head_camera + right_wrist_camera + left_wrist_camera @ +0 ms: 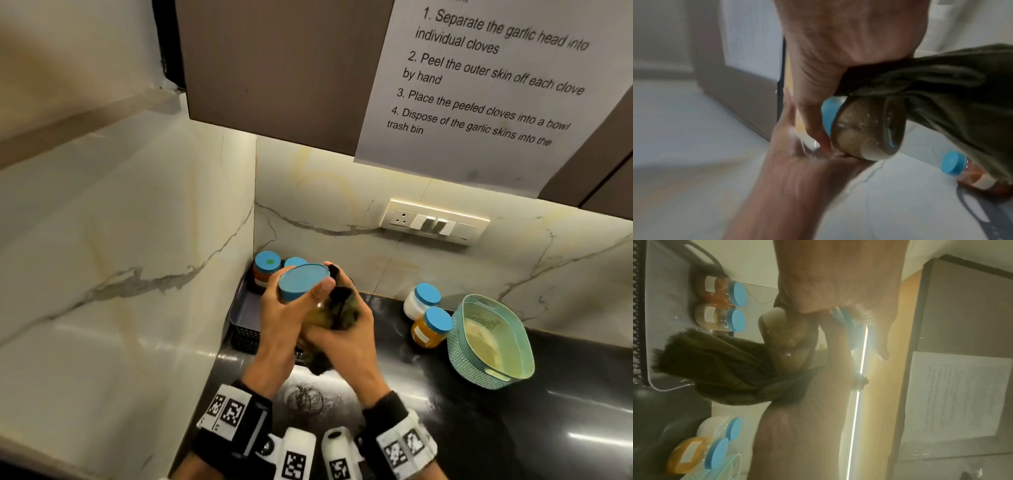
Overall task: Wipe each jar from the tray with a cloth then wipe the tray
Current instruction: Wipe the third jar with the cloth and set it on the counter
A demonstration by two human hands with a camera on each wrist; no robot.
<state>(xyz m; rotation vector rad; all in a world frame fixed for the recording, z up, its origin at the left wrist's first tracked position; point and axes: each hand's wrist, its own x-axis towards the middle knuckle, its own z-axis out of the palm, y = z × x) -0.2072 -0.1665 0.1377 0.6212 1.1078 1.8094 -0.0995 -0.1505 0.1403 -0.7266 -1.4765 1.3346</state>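
A glass jar with a blue lid is held tilted above the dark tray. My left hand grips it near the lid, thumb across the lid's edge. My right hand holds a dark olive cloth wrapped against the jar's side. In the left wrist view the jar's body shows with the cloth bunched beside it. The right wrist view shows the jar's base and the cloth draped over it. Two blue-lidded jars stand at the tray's back.
A white jar and an orange jar stand on the black counter to the right of the tray. A teal basket sits right beside them. Marble walls close the corner at left and back; a cabinet hangs overhead.
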